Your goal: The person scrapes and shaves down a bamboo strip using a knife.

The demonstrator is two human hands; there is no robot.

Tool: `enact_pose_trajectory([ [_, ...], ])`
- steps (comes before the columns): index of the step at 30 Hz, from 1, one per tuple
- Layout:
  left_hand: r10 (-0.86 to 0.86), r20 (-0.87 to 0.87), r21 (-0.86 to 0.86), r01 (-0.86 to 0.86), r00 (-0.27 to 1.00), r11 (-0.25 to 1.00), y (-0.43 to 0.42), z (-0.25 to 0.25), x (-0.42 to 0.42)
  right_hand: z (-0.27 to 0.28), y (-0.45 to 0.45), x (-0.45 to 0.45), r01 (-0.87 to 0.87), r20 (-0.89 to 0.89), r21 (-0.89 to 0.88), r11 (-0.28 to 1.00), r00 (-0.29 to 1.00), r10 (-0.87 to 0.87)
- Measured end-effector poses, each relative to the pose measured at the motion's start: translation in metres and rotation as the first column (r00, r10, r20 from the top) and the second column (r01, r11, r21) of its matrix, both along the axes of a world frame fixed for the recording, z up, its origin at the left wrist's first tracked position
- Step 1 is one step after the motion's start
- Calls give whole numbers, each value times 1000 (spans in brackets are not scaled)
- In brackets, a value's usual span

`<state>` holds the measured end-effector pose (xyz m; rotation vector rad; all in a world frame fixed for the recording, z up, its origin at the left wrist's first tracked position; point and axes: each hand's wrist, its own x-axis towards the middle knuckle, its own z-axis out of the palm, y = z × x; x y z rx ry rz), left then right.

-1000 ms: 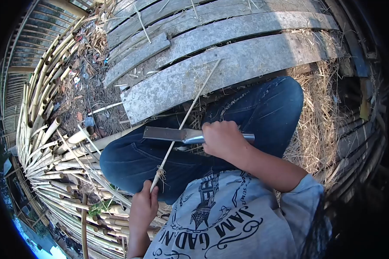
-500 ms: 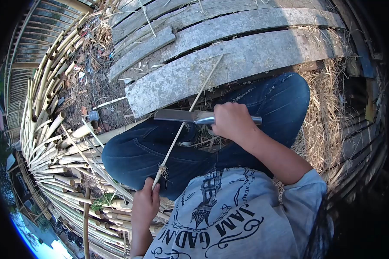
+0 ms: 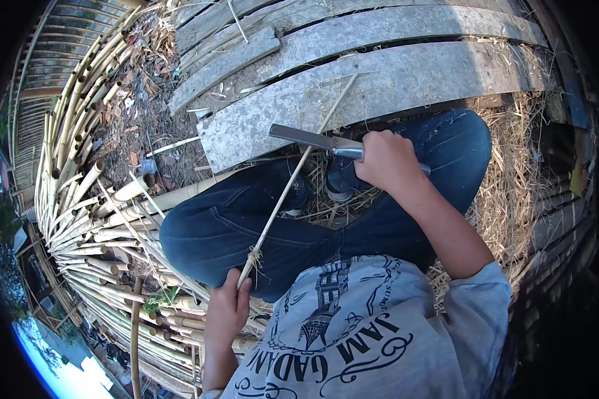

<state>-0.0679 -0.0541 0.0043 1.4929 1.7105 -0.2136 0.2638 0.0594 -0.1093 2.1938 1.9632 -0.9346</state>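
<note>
My left hand [image 3: 229,307] is closed around the near end of a thin bamboo strip [image 3: 285,193]. Curled shavings [image 3: 255,257] cling to the strip just above that hand. From there the strip slants across my lap, and its far end rests on a grey plank [image 3: 406,76]. My right fist [image 3: 389,158] grips the metal handle of a broad-bladed knife [image 3: 303,137]. The blade lies across the strip's upper part; whether its edge touches the strip I cannot tell.
My crossed legs [image 3: 213,233] in jeans lie under the strip. Many bamboo poles [image 3: 106,233] are stacked to the left. Straw-like shavings [image 3: 506,166] cover the ground on the right. A short loose board [image 3: 226,70] sits on the planks.
My right hand and the knife have moved up and right, farther along the strip from my left hand, with the blade more tilted. My left hand keeps its hold; the view has shifted slightly.
</note>
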Motion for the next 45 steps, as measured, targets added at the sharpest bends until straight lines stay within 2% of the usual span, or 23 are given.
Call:
enact_pose_trajectory([
  [2,-4,39,-21,5,999,1000,5,1,2,2,6,18,-6,89,33,999,996,3],
  [4,11,41,-33,-10,999,999,11,3,5,8,4,9,2,102,29,1000,995,-5],
  [6,27,48,-46,-25,999,999,14,3,10,17,-1,-14,-35,-25,9,999,999,35],
  [9,33,16,-35,-32,999,999,9,4,9,22,-13,-39,-265,-92,-22,964,961,262],
  [10,29,1,-43,-29,1000,999,5,1,4,17,-12,-34,-262,-108,-26,965,960,258],
  [11,-17,12,-2,17,1000,1000,0,-4,-2,9,-7,-17,-151,-47,-11,988,988,150],
  [14,43,18,-12,-43,999,999,7,3,7,-1,6,22,75,131,36,997,988,-79],
  [16,20,-6,-29,-20,1000,999,11,5,9,8,-1,7,33,76,78,996,996,-39],
  [20,54,21,-91,-52,998,994,11,6,12,21,-16,-29,-186,-70,1,983,980,186],
  [22,32,47,-1,-32,998,999,5,3,7,15,-7,-13,-159,7,-27,987,987,159],
  [24,13,17,2,-13,1000,1000,4,2,7,5,6,19,44,90,31,999,995,-46],
  [27,10,-1,-1,-10,1000,1000,8,3,8,6,7,15,8,101,126,992,995,-21],
  [28,11,5,-26,-11,1000,1000,10,3,9,10,2,2,-18,71,83,996,997,12],
  [30,22,19,-32,-21,1000,999,8,2,6,18,-4,-21,-179,18,27,984,984,178],
  [32,34,16,-44,-33,999,999,6,-2,5,16,0,-11,-194,59,25,981,980,192],
  [33,6,25,4,-6,1000,1000,3,-4,3,12,2,-7,-206,86,20,978,975,204],
  [34,-19,28,52,18,999,998,1,-3,0,2,4,12,-109,127,127,986,988,93],
  [36,-19,22,14,18,1000,1000,6,-2,0,-7,17,45,32,220,157,987,973,-67],
  [38,-22,41,-18,23,999,1000,9,0,2,15,5,16,-28,158,170,985,987,1],
  [40,27,55,-59,-23,998,998,12,1,3,20,-3,-7,-160,49,71,985,986,157],
  [42,39,47,-64,-36,998,997,13,1,8,20,-2,-8,-191,50,-42,981,980,193],
  [44,22,76,15,-23,997,1000,7,-1,3,5,7,21,-26,118,31,999,993,23],
  [45,29,49,-14,-29,998,999,8,1,4,1,15,38,119,147,16,993,982,-120],
])
